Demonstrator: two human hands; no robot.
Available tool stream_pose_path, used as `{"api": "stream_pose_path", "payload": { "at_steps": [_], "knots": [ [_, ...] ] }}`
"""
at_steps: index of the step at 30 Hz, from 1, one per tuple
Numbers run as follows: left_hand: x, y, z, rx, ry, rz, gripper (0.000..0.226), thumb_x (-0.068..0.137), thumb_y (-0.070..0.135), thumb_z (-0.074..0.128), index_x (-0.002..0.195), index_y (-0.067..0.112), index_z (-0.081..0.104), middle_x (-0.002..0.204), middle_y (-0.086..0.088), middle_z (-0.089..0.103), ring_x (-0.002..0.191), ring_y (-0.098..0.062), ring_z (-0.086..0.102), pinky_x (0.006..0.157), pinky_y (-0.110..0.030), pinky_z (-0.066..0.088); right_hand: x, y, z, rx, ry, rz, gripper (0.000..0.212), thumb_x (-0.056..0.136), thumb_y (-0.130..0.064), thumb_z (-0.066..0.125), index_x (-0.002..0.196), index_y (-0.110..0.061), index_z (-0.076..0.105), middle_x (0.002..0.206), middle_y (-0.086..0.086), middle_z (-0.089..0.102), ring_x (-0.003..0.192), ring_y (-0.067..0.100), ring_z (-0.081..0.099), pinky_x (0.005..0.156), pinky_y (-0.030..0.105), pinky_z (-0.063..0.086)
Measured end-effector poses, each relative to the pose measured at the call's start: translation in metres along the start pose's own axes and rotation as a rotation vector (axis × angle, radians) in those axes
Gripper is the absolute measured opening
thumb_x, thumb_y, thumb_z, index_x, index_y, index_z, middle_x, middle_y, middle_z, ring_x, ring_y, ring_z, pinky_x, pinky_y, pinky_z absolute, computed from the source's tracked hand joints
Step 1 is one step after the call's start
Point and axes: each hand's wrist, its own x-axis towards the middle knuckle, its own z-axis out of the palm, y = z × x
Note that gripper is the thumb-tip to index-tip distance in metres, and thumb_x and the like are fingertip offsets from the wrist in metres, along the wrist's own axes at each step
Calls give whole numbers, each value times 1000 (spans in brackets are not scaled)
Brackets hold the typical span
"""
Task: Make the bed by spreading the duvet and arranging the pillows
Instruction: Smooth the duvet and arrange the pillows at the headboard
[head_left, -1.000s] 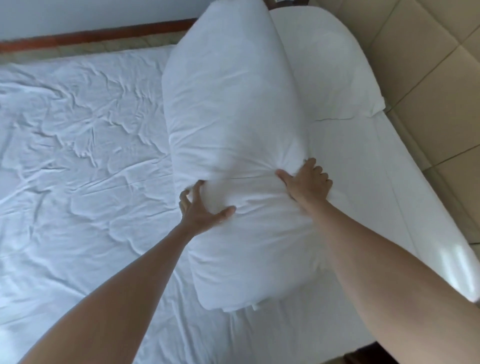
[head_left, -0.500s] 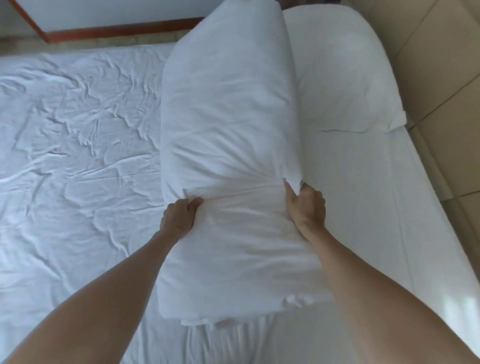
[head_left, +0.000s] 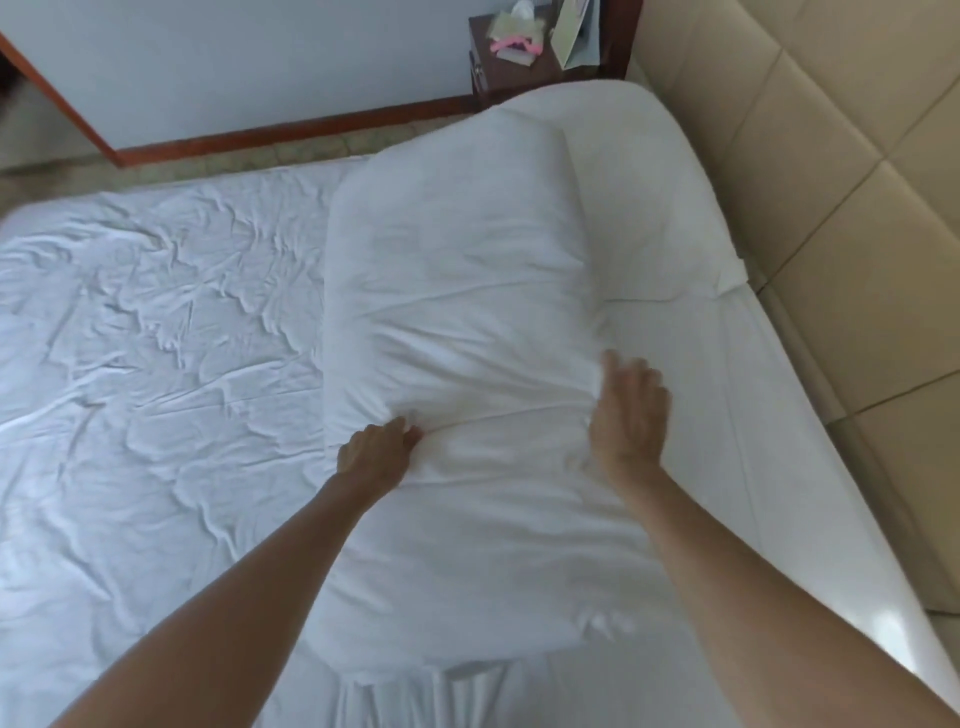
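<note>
Bed: white fitted sheet, heavily creased over the left half, smoother along the right edge; it fills most of the view. Padded beige headboard, stitched into square panels, runs down the right side, just beside the mattress edge

Front pillow: large, white, lying lengthwise on the sheet right of centre, its near end closest to the camera. A deep crease crosses it between the two hands. Second pillow, also white, lies flat behind and to the right of it, against the headboard, partly hidden by the front pillow

Left hand: fingers curled shut, pinching a fold of pillow fabric at the left side of the crease. Right hand: motion-blurred, fingers spread and extended, palm against the pillow's right flank; whether it holds any cloth cannot be told. Both forearms bare

Dark wooden nightstand at top, beyond the far corner of the bed, carrying a pink object and a pale card or paper. No legible writing or brand on any item; card surface too blurred to read
</note>
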Motion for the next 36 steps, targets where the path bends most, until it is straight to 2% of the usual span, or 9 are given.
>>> {"api": "stream_pose_path", "payload": {
  "at_steps": [3, 6, 8, 13, 21, 26, 30, 32, 36],
  "knots": [
    [-4, -12, -13, 135, -98, 168, 43, 93, 55, 53, 112, 17, 58, 123, -7, 56, 117, -31, 55, 90, -42, 48, -20, -31, -4, -25, -333, -274, 83, 83, -41, 71, 150, -30, 23, 149, 18, 27, 133, 38, 32, 99, 52, 40],
    [-11, -30, -18, 273, -267, 211, 88, 69, 74, 67, 138, 23, 47, 146, -6, 37, 137, -33, 34, 104, -49, 41, -19, -44, -4, -81, -849, -147, 135, 62, -58, 84, 154, -34, -13, 160, 14, -14, 146, 45, 0, 99, 73, 32],
    [-17, -42, -7, 287, -452, 179, 122, 58, 76, 74, 155, 31, 15, 164, 3, 0, 149, -40, 1, 111, -62, 28, -20, -48, 4, -297, -963, -192, 159, 52, -57, 90, 142, -33, -39, 154, 10, -37, 142, 53, -15, 97, 76, 34],
    [-25, -36, 45, 243, -446, 214, 144, 48, 85, 69, 148, 42, -25, 156, 11, -35, 138, -52, -30, 104, -78, 14, -34, -34, 40, -404, -911, -82, 165, 54, -40, 94, 132, -28, -50, 145, 11, -50, 138, 59, -18, 85, 66, 50],
    [13, 3, 108, 311, -371, 175, 142, 52, 81, 72, 149, 41, -25, 157, 7, -35, 140, -53, -24, 106, -77, 10, -22, -6, 121, -266, -760, 30, 142, 73, -23, 85, 142, -36, -39, 148, 2, -49, 140, 55, -21, 87, 81, 34],
    [34, -10, 87, 299, -525, 200, 143, 48, 82, 73, 150, 42, -19, 159, 12, -26, 144, -52, -13, 106, -75, 20, -10, -37, 86, -451, -962, 35, 146, 71, -22, 87, 142, -31, -40, 149, 8, -45, 140, 60, -12, 91, 76, 39],
    [36, -27, 41, 296, -448, 418, 112, 75, 63, 71, 156, 34, 1, 165, -2, 8, 147, -30, 25, 112, -55, 31, 15, -95, 22, -660, -1081, -151, 90, 80, -47, 76, 152, -16, 30, 152, 8, 35, 135, 38, 41, 102, 58, 44],
    [33, -31, 18, 233, -286, 461, 82, 86, 52, 65, 153, 32, 22, 155, -1, 34, 137, -26, 42, 104, -48, 41, 28, -128, -3, -585, -890, -364, 65, 85, -54, 67, 135, -15, 52, 135, 5, 53, 125, 31, 53, 102, 48, 45],
    [54, -32, -37, 115, 153, 421, 70, 85, 48, 68, 144, 22, 39, 140, -5, 44, 124, -30, 50, 94, -46, 45, 58, -168, -16, -278, -350, -459, 73, 86, -31, 66, 148, -21, 28, 154, 16, 26, 143, 35, 24, 108, 52, 30]
  ]
}}
